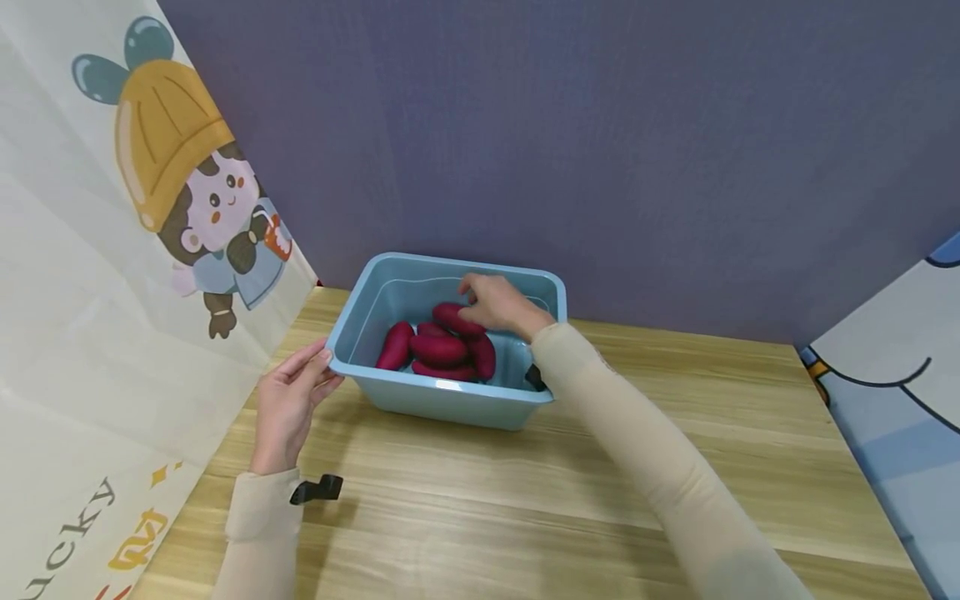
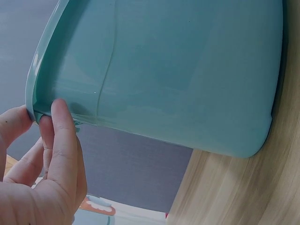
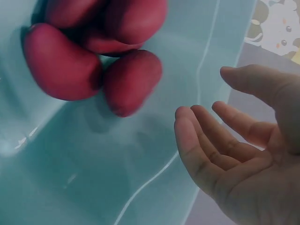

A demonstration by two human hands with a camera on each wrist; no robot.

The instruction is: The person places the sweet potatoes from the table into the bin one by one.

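A light-blue plastic tub (image 1: 442, 402) holds several smooth, dark-red, curved oblong pieces (image 1: 438, 350), like sweet potatoes or red mangoes; their kind is unclear. They lie piled towards the tub's left and middle. At the near-left corner my left hand (image 1: 288, 400) pinches the rim, thumb on one side and fingers under the lip, as the left wrist view shows at the rim (image 2: 32, 89). Inside the tub's far side hovers my right hand (image 1: 495, 304), fingers loosely bent and holding nothing. In the right wrist view a gap separates its fingertips from the nearest red piece (image 3: 132, 82).
The tub stands on a wood-grain table (image 1: 450, 508) close to a dark blue-grey backdrop (image 1: 570, 158). A white printed curtain (image 1: 97, 333) borders the left side, and another printed cloth (image 1: 892, 408) hangs at the right. A black wrist-camera mount (image 1: 318, 489) sticks out from the left sleeve.
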